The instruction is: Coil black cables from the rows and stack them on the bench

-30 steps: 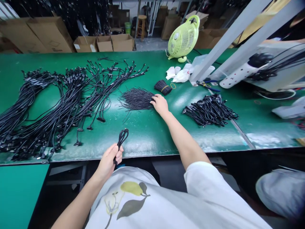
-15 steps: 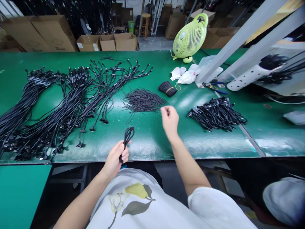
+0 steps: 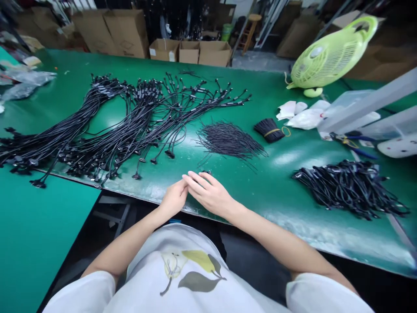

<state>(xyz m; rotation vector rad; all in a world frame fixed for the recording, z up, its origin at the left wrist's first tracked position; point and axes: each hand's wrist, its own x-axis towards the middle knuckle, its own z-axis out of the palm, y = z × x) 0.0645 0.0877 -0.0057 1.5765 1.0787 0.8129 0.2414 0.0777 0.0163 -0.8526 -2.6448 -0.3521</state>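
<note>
My left hand (image 3: 175,198) is closed on a folded black cable (image 3: 206,172). Only a small dark end of the cable shows past the fingers, because my right hand covers the rest. My right hand (image 3: 211,194) meets the left at the fingertips, its fingers together and bent over the cable; whatever is between them is hidden. Beyond both hands lies a loose pile of thin black wire ties (image 3: 230,140). To its right is a bundle of black ties (image 3: 269,129) held by a yellow band.
Long black cables (image 3: 130,126) with plugs spread over the left of the green table (image 3: 254,191). Folded cables (image 3: 348,187) are heaped at the right. A green fan (image 3: 332,54), white bags (image 3: 306,115) and pliers (image 3: 355,141) stand or lie behind them. Cardboard boxes (image 3: 127,34) line the back.
My right hand has come back from the edge of the tie pile to my left hand and now covers the folded cable. The camera view has turned to the left.
</note>
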